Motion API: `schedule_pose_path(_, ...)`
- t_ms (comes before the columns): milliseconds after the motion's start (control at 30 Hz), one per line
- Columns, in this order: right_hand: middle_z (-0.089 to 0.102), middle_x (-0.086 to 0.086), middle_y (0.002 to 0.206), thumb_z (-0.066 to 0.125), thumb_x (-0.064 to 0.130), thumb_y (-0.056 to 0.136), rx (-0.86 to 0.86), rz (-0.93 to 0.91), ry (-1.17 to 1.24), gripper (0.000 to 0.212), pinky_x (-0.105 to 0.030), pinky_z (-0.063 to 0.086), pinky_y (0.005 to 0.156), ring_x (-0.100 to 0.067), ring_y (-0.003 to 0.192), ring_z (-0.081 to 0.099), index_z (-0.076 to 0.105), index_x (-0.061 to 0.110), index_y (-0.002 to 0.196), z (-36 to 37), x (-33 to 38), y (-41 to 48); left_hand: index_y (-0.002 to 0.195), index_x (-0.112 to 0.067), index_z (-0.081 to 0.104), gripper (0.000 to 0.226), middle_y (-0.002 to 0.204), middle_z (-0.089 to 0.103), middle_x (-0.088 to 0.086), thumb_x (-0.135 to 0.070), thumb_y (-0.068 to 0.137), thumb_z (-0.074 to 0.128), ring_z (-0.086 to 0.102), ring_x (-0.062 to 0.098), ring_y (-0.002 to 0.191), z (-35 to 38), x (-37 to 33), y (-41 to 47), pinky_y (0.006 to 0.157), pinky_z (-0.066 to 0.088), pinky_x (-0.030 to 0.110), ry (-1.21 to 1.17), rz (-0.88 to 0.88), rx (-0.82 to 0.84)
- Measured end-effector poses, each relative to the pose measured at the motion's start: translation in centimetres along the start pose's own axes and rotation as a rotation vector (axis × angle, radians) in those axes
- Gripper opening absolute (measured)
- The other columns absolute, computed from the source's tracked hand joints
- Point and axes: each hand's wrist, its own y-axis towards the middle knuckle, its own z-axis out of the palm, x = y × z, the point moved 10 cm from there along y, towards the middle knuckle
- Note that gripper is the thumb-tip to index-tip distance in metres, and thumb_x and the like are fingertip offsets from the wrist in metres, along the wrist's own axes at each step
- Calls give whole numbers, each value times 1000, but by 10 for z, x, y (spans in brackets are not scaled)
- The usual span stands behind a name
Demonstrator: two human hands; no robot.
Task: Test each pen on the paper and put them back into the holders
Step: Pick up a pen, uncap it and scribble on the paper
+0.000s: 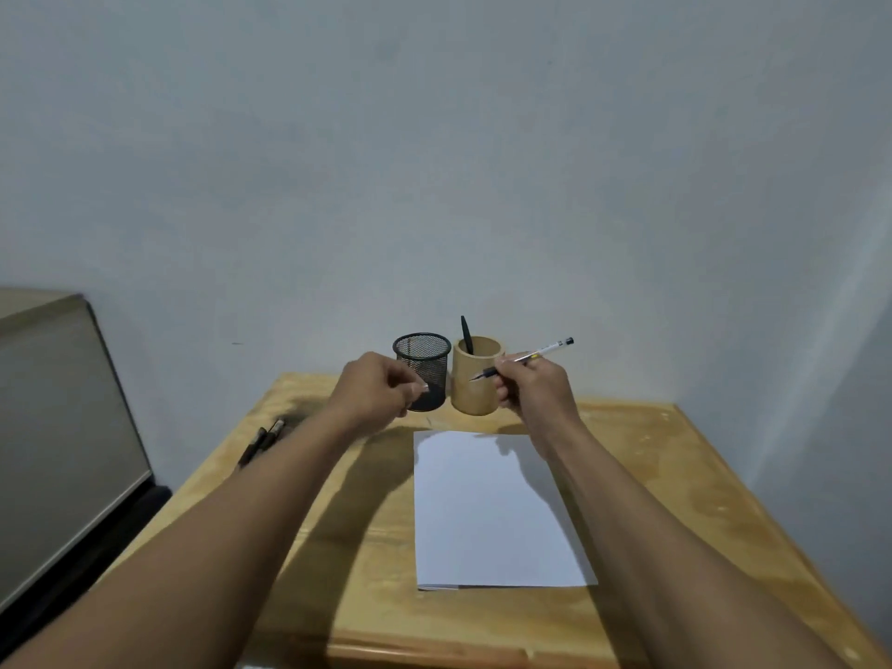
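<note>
Black-tipped clear plastic pen (545,351) pinched by right hand (528,386) fingers, above far edge of white paper sheet (482,514), near round wooden holder (475,391). Left hand (371,386) fingers curled beside black mesh holder (421,352); any hold cannot be told.

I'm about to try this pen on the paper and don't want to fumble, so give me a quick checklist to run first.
1. Pen gripped in right hand: ok.
2. Writing tip uncovered: ok.
3. Paper lying flat on table: ok.
4. Tip touching paper: not ok, it is up in front of the wooden holder.
5. Left hand free to steady paper: cannot tell, its fingers are curled.
</note>
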Motion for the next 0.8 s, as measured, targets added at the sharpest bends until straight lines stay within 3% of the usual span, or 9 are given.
schedule_pose_path(67, 62, -3, 64, 62, 10, 96, -9, 1, -130, 16, -25, 45, 53, -13, 56, 53, 68, 5, 82, 8, -12, -2, 90, -18, 80, 11, 72, 71, -3, -13, 89, 70, 67, 14, 73, 15, 0, 4, 76, 52, 23, 103, 33, -22)
schedule_pose_path(167, 65, -4, 65, 61, 11, 95, -58, 14, -176, 18, -26, 47, 53, -12, 54, 54, 69, 7, 80, 11, -30, -7, 98, -15, 79, 15, 91, 75, -1, -9, 86, 71, 68, 14, 89, 35, 3, 13, 79, 44, 16, 185, 59, -16)
schedule_pose_path(267, 66, -7, 68, 61, 13, 95, -140, 68, -129, 16, -32, 45, 52, -15, 54, 52, 69, 6, 83, 1, -55, -10, 88, -18, 79, 12, 87, 76, 1, -9, 80, 75, 68, 16, 85, 45, 20, 21, 75, 49, 22, 227, 30, -12)
schedule_pose_path(400, 66, -11, 69, 60, 11, 96, -202, 127, -45, 15, -27, 40, 45, -17, 53, 52, 68, 0, 90, -11, -77, -12, 88, -20, 80, 7, 89, 76, -2, -17, 83, 78, 59, 10, 79, 62, 27, 30, 70, 39, 18, 280, 63, 26)
schedule_pose_path(533, 69, -10, 70, 60, 11, 97, -217, 134, -68, 14, -29, 44, 47, -19, 58, 57, 69, 0, 92, -17, -81, -12, 90, -27, 80, 8, 92, 76, -4, -22, 85, 75, 62, 13, 85, 71, 33, 35, 72, 41, 22, 296, 55, 38)
schedule_pose_path(667, 71, -8, 69, 62, 16, 94, -220, 110, -173, 20, -33, 45, 51, -23, 60, 58, 72, 4, 82, -15, -76, -8, 107, -24, 76, 19, 103, 76, -1, -25, 91, 66, 65, 17, 95, 60, 36, 24, 82, 47, 26, 240, 54, -18)
schedule_pose_path(800, 66, -7, 66, 68, 15, 91, -188, 30, -291, 16, -24, 44, 46, -16, 53, 55, 71, 1, 85, 2, -59, -7, 116, -28, 74, 34, 114, 74, 0, -42, 93, 53, 65, 24, 102, 51, 39, -10, 86, 51, 34, 364, 131, -3)
